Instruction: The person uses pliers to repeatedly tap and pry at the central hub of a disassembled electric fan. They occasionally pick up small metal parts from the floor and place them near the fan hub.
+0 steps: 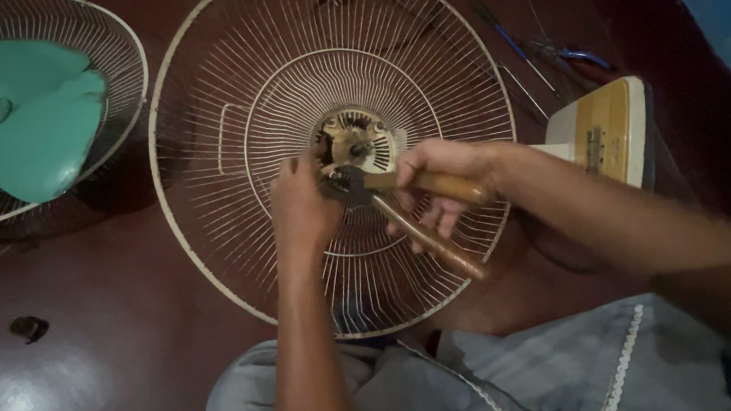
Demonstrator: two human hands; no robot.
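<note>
So the right hand [437, 178] is wrapped tight around the wooden-handled pliers [412, 204], nose biting at the motor hub [353, 142] in the middle of the wire fan guard [330, 145] on the dark red floor [122, 338]. Left hand [303, 208] is curled, fingers pinching at the hub beside the plier nose. Green-bladed fan [20, 118] sits toward the floor's far left.
</note>
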